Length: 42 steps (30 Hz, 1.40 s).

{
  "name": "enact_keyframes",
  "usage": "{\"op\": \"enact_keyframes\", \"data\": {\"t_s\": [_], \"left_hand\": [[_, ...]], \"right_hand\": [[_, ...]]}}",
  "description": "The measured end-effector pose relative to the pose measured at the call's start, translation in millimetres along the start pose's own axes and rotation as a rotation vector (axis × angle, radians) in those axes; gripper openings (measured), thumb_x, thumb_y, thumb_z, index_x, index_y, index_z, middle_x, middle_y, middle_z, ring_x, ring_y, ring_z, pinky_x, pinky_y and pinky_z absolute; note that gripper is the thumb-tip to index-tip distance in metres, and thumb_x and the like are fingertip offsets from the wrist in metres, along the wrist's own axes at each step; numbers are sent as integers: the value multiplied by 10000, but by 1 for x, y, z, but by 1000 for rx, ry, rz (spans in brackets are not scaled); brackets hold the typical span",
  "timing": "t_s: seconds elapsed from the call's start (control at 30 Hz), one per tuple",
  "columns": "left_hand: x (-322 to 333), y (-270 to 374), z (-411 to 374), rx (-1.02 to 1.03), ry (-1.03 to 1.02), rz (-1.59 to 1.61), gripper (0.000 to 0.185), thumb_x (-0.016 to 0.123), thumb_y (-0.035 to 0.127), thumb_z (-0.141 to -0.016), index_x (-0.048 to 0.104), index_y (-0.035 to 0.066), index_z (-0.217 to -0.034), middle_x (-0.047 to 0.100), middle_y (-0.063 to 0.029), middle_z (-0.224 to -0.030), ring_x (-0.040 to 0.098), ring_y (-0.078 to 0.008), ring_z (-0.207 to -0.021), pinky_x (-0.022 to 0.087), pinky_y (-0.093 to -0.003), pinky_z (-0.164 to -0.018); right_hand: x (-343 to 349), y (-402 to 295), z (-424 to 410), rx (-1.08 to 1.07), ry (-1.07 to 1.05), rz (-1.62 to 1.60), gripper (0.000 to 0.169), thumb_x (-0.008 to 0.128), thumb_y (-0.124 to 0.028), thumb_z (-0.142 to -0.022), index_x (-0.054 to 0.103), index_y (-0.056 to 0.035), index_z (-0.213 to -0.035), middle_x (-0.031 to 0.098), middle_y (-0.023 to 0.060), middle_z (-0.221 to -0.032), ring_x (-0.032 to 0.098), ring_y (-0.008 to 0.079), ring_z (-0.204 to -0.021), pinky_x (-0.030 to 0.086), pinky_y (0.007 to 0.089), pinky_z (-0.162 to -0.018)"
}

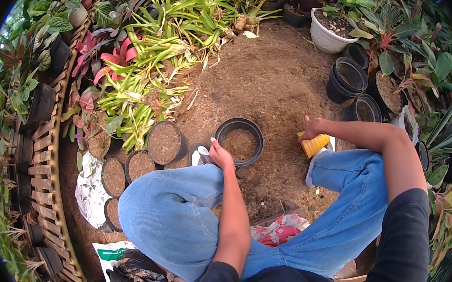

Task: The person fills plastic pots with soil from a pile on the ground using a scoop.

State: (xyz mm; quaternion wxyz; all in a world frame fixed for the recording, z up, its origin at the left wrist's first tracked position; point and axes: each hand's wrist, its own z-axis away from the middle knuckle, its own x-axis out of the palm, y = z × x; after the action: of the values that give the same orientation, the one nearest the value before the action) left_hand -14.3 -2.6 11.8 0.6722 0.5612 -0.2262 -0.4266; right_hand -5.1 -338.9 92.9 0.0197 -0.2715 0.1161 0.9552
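A round black plastic pot (pixel 258 131) stands on the soil between my feet, with brown soil inside it. My left hand (pixel 221 155) lies against the pot's left side, thumb pointing up. Its fingers are partly hidden, so a grip on the pot cannot be made out. Over on the right, near my shoe, my right hand (pixel 311 128) grips a yellow ribbed container (pixel 316 145) by its upper end. The container is tilted close to the loose soil (pixel 260 72).
Soil-filled pots (pixel 165 142) stand at left, by a white plastic bag (pixel 92 190). Uprooted green plants (pixel 149 66) are heaped behind. Stacked black pots (pixel 346 78) and a white planter (pixel 330 35) line the right. A slatted wooden rack (pixel 45 170) curves along the left.
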Motion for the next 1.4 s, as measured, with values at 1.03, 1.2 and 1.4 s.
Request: {"op": "enact_keyframes", "data": {"t_s": [1.03, 1.2, 1.4], "left_hand": [[1, -1, -2, 103, 62, 32, 528, 437, 375, -1029, 545, -76, -777, 453, -106, -621, 375, -217, -628, 341, -396, -620], [-3, 3, 0, 16, -17, -4, 535, 444, 402, -1027, 543, -77, -810, 430, -55, -684, 366, -166, -685, 346, -360, -651], [-3, 10, 5, 31, 10, -20, 544, 437, 400, -1029, 544, -87, -811, 460, -74, -677, 383, -177, -681, 357, -365, -655]], "right_hand": [[-77, 0, 52, -465, -122, -776, 926, 776, -438, -668, 292, -55, -1358, 515, 151, -1234, 578, 232, -940, 472, 313, -587], [-107, -36, 77, -470, 206, -458, 939, 773, -522, -683, 310, -18, -1326, 552, 236, -1265, 609, 350, -1034, 504, 406, -799], [-121, -65, 88, -618, 432, -282, 922, 776, -564, -677, 353, -6, -1277, 502, 284, -1357, 562, 441, -1124, 434, 488, -1016]]}}
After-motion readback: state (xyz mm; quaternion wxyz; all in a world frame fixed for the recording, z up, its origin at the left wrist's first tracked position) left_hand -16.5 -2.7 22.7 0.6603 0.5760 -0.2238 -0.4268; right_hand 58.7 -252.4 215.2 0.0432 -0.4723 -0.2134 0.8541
